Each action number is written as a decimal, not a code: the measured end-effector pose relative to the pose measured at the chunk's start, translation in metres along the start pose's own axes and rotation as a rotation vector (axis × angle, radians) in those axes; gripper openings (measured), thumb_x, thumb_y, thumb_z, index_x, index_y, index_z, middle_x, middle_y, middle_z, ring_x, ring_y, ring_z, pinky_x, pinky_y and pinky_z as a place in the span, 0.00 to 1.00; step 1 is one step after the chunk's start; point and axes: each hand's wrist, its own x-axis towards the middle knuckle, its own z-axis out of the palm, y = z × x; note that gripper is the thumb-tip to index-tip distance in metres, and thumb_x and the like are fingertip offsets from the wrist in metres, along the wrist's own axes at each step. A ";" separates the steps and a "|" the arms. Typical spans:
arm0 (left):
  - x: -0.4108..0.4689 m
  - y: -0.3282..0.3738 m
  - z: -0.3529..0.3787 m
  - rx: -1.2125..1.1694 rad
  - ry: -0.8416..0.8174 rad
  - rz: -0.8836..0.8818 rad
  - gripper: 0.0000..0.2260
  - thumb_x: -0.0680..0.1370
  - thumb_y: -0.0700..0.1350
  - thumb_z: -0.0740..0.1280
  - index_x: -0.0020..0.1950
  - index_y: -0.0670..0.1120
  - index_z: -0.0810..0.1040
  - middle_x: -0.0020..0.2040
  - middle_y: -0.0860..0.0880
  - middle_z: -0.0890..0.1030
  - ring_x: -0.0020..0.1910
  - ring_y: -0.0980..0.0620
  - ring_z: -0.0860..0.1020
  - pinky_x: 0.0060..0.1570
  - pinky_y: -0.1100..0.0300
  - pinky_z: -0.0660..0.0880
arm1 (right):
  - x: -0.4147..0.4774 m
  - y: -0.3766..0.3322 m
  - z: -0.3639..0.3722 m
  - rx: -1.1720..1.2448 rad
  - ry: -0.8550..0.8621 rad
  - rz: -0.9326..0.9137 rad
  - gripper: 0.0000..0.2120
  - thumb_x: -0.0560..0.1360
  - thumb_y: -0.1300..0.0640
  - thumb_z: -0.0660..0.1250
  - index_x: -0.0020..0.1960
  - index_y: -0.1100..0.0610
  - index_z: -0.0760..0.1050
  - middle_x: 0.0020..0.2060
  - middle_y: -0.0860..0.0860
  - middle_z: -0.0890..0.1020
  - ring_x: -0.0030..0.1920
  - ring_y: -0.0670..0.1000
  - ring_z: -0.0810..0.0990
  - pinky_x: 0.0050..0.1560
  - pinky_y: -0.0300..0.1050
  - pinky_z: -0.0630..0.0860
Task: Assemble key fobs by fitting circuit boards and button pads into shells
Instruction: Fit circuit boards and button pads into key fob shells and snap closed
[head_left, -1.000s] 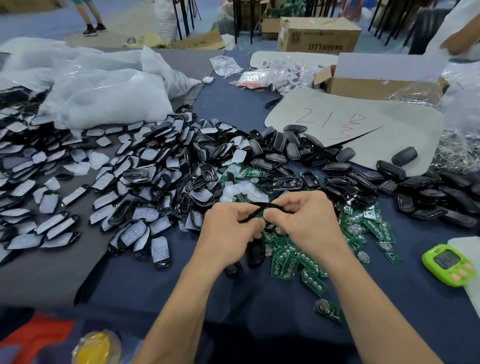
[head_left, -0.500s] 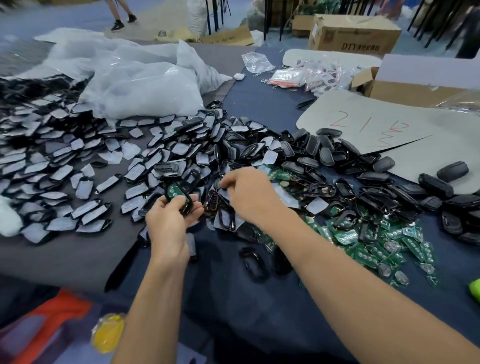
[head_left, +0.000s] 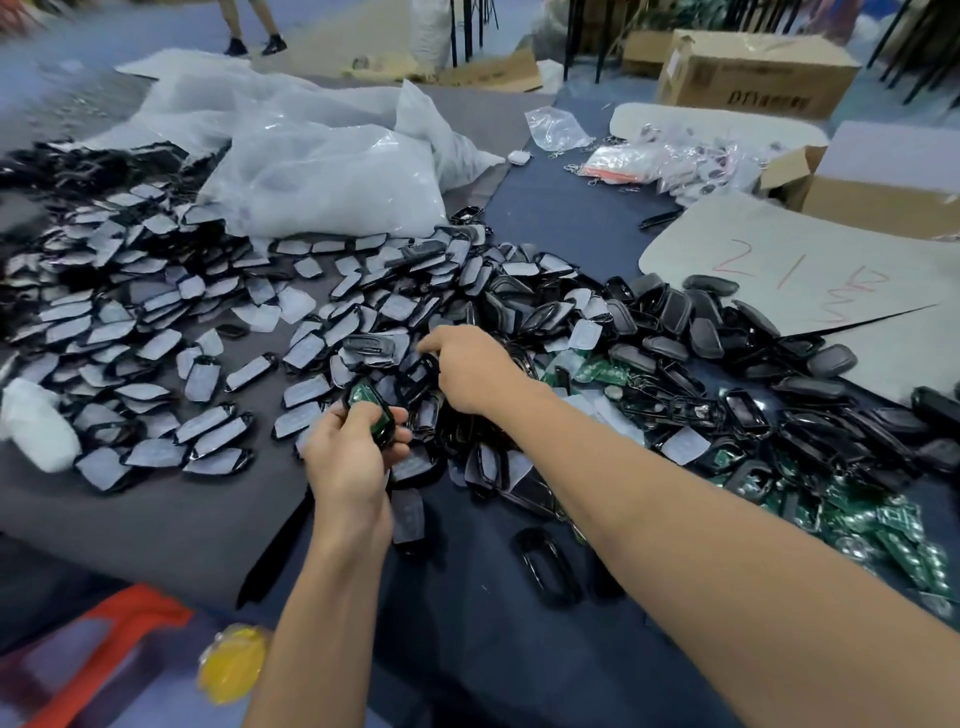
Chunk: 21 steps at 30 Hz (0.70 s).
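Toward the desk's front edge the left hand (head_left: 353, 457) grips a black shell (head_left: 385, 423) with a green circuit board (head_left: 362, 395) seated inside. Just beyond, the right hand (head_left: 472, 369) digs curled fingers into the parts heap (head_left: 322, 338), grasp indeterminate. Judged step: fetching the mating piece, next to be aligned and pressed on. Far right, a grey card (head_left: 779, 249) bears red "21"; the carton (head_left: 753, 78) behind reads "DTY".
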 end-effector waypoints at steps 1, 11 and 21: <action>0.001 -0.001 0.001 0.007 -0.013 -0.002 0.04 0.81 0.35 0.62 0.47 0.40 0.75 0.32 0.49 0.83 0.27 0.55 0.76 0.26 0.65 0.73 | -0.002 0.003 -0.001 -0.049 0.019 0.000 0.22 0.78 0.68 0.62 0.68 0.55 0.79 0.65 0.55 0.80 0.66 0.60 0.75 0.60 0.52 0.77; 0.005 -0.004 0.004 0.015 -0.064 0.004 0.04 0.80 0.36 0.63 0.45 0.41 0.75 0.33 0.49 0.84 0.27 0.55 0.77 0.26 0.65 0.74 | -0.017 0.012 -0.014 -0.168 -0.017 0.068 0.11 0.79 0.61 0.64 0.57 0.54 0.82 0.58 0.54 0.82 0.61 0.58 0.77 0.58 0.53 0.78; -0.004 0.000 0.006 0.023 -0.102 0.009 0.06 0.80 0.35 0.64 0.44 0.43 0.75 0.35 0.47 0.84 0.29 0.54 0.78 0.27 0.65 0.74 | -0.051 0.012 -0.013 -0.418 -0.099 -0.038 0.18 0.77 0.59 0.65 0.66 0.57 0.78 0.65 0.54 0.75 0.67 0.58 0.70 0.71 0.52 0.65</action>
